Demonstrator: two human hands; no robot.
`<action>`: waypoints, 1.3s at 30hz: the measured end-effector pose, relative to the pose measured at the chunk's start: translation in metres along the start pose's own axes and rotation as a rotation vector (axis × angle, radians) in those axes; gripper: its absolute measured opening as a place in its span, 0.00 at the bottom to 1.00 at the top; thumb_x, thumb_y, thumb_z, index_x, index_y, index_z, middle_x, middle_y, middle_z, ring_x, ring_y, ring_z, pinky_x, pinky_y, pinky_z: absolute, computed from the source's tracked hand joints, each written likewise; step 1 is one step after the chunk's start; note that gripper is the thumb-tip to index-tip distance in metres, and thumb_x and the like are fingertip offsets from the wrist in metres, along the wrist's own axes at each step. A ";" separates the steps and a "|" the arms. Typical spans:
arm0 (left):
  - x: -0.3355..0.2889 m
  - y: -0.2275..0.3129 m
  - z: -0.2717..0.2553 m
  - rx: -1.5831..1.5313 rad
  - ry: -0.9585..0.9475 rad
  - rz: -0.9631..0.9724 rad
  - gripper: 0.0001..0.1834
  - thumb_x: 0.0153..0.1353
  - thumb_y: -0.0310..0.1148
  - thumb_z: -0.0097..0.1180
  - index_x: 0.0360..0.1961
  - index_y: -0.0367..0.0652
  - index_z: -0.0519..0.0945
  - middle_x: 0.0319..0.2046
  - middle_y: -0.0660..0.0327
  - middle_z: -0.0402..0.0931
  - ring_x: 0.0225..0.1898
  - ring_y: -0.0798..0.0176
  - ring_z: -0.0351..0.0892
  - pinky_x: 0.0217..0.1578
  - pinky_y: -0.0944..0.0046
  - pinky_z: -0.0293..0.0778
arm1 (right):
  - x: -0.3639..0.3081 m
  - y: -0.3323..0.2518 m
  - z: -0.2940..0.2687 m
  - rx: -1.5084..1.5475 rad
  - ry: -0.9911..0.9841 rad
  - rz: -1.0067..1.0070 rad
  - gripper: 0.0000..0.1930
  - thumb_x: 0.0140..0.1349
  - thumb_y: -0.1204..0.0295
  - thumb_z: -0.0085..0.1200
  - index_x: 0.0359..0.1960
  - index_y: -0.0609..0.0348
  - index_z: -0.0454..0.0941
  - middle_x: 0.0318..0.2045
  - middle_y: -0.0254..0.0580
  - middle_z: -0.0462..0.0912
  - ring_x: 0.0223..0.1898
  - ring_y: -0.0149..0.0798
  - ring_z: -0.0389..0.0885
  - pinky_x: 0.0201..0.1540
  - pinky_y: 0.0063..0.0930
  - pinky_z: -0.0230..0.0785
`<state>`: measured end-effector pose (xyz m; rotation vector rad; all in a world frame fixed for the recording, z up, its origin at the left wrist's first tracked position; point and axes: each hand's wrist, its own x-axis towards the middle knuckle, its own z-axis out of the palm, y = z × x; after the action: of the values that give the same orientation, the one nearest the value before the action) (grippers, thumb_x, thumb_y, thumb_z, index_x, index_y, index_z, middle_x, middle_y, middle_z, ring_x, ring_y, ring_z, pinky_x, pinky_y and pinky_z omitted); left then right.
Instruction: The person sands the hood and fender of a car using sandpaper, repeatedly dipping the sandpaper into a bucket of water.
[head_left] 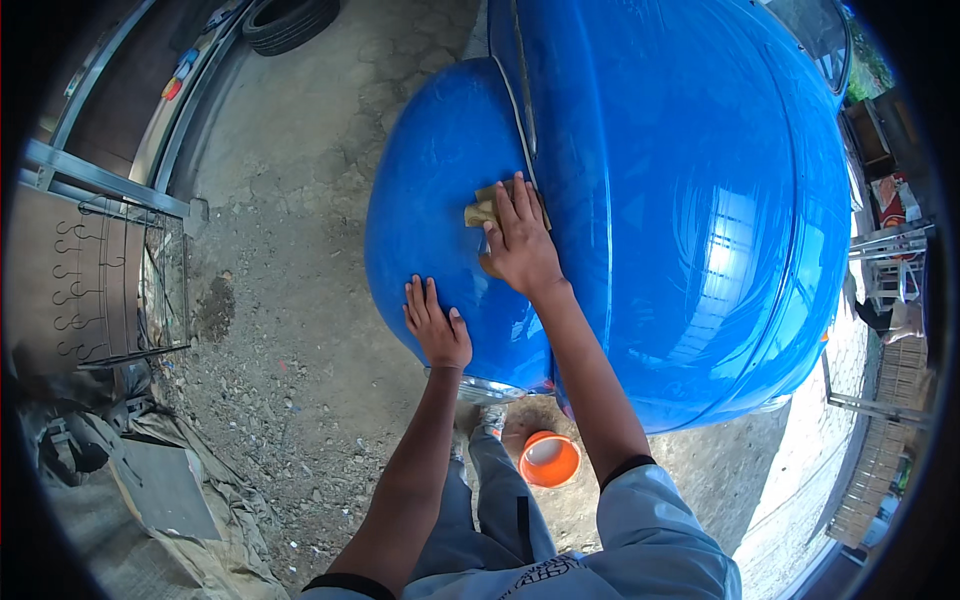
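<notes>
One cloth (481, 214) under right hand (525, 250) — left (440, 330) on fender (435, 150).

The car body (690, 150) is bright blue, the cloth (480, 214) yellowish tan, the bucket (564, 472) orange, the tyre (290, 27) black.

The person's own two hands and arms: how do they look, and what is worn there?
The left hand and right hand wear no visible gloves, rings or watch. The right sleeve is short, pale blue-grey, ending in a dark band; the left sleeve is similarly edged.
</notes>
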<state>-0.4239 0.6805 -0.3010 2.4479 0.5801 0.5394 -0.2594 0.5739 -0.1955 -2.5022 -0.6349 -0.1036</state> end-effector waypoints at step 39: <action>0.223 0.033 0.009 0.116 -0.111 0.096 0.31 0.66 0.39 0.45 0.69 0.38 0.64 0.72 0.47 0.59 0.76 0.46 0.52 0.73 0.40 0.48 | 0.006 -0.043 0.012 -0.158 0.155 0.323 0.28 0.57 0.72 0.55 0.64 0.55 0.76 0.71 0.58 0.65 0.70 0.59 0.66 0.69 0.51 0.61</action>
<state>-0.2257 0.7653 -0.2328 2.6072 0.4624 0.4144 -0.2743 0.6146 -0.1826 -2.6803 -0.1612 -0.2317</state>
